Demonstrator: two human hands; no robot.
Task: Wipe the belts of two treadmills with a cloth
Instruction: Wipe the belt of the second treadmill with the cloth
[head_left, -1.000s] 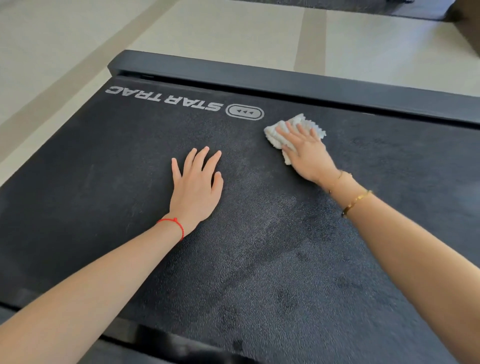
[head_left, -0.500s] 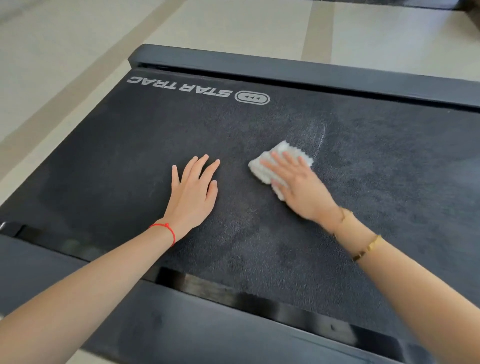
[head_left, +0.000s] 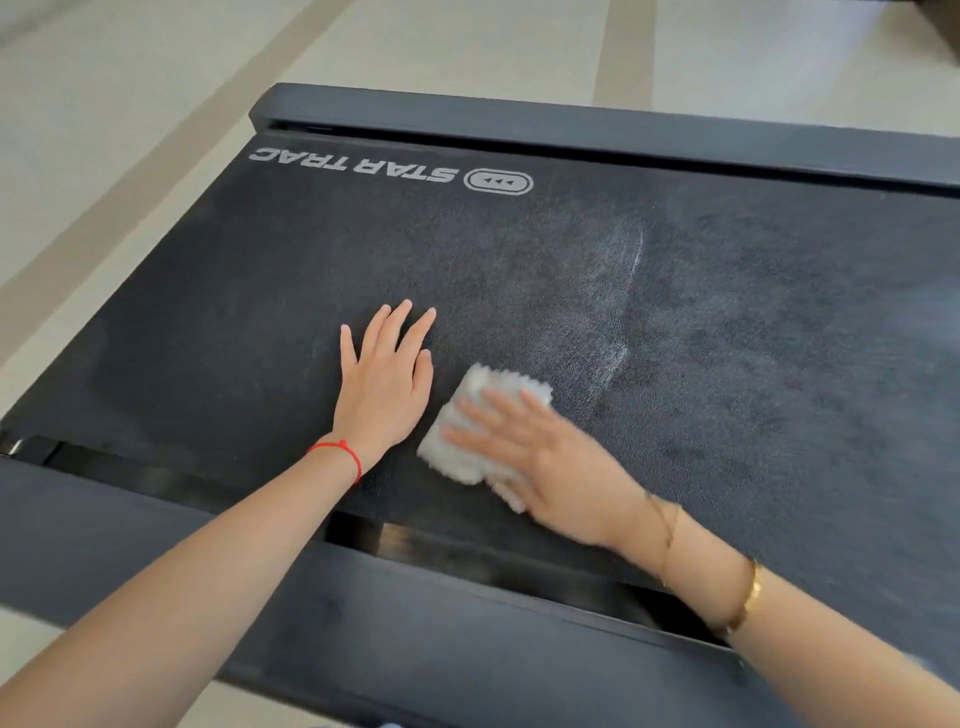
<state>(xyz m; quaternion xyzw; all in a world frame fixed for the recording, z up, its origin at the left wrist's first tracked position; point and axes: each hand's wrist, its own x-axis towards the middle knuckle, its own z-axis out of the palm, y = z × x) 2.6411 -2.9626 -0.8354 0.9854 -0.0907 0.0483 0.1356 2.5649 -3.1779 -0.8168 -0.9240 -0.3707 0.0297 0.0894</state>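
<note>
- Right hand (head_left: 540, 462) flat, fingers straight, pressing cloth (head_left: 467, 441) onto belt (head_left: 727, 338); nothing gripped, blurred from motion.
- Left hand (head_left: 387, 384) flat and spread on belt, just beside cloth, holding nothing.
- Cloth only pinned, not pinched: could bunch or slip from under fingers on rough belt.
- Could bump into left thumb, so near.
- Pale streak (head_left: 623, 312) beyond right fingertips: might get missed.

Belt (head_left: 727, 364): black, matt, fine pebbled grain, chalky smear. Cloth (head_left: 470, 415): white, nubbly terry, zigzag edge. Side rail (head_left: 415, 639): dark matt plastic. Floor (head_left: 156, 104): pale, smooth.
</note>
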